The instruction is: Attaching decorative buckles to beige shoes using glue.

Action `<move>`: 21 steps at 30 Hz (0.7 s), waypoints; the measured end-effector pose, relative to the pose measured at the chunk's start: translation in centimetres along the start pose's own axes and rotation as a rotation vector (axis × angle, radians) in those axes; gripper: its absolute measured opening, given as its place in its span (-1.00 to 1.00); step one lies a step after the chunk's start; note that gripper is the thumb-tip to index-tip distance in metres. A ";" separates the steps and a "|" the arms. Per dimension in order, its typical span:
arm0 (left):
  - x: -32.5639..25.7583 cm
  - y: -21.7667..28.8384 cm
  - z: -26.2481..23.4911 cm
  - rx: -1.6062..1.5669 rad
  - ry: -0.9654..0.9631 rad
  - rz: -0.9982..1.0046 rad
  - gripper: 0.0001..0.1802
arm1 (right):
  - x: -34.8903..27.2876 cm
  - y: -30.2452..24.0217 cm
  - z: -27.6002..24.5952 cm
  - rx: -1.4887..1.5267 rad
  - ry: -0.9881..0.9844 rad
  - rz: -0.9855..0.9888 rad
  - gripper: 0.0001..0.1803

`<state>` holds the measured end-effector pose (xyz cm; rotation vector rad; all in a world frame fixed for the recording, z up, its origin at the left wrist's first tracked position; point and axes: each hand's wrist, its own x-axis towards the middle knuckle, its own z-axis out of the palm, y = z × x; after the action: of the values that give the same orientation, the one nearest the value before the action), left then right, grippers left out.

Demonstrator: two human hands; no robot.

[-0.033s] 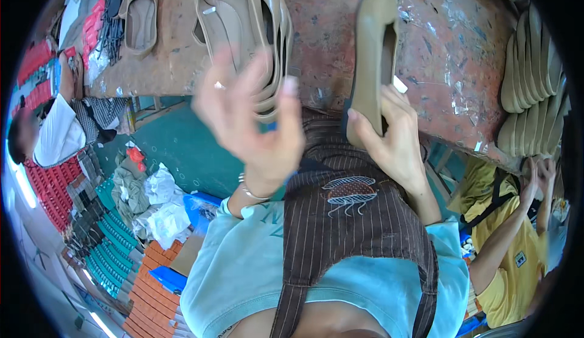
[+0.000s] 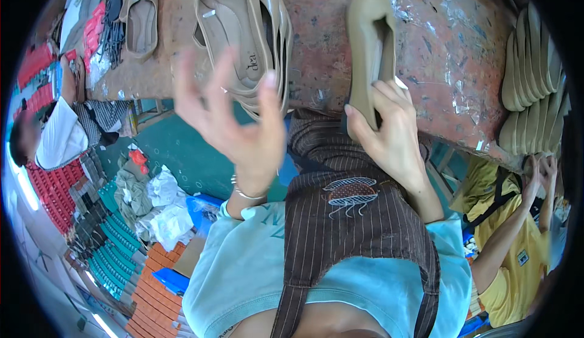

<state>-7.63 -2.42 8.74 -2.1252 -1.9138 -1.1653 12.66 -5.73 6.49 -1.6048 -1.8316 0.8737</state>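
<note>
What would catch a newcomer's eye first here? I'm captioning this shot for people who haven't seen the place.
The right hand grips a tan flat shoe at the edge of the paint-spattered reddish workbench. The left hand hangs open, blurred, before a stack of beige slingback shoes.

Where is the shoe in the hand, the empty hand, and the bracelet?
tan shoe (image 2: 367,40), head view, on its upper.
left hand (image 2: 240,137), head view, on the palm.
bracelet (image 2: 246,193), head view, on the wrist band.
</note>
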 end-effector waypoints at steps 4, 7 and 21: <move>1.5 -5.1 2.8 -0.399 -0.050 -0.324 -0.54 | 3.7 0.2 3.3 -0.227 0.129 -0.099 -0.78; 1.9 -7.9 3.4 -0.742 -0.223 -0.666 -0.63 | 5.1 0.2 5.2 -0.253 0.273 -0.212 -0.78; 5.5 -6.9 -1.7 -0.801 0.299 -0.514 -0.58 | 4.8 0.7 4.0 -0.024 0.458 0.000 -0.71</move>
<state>-14.74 2.90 10.01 -1.5293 -2.1189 -2.5294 9.41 -1.38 3.36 -1.6535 -1.5199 0.4340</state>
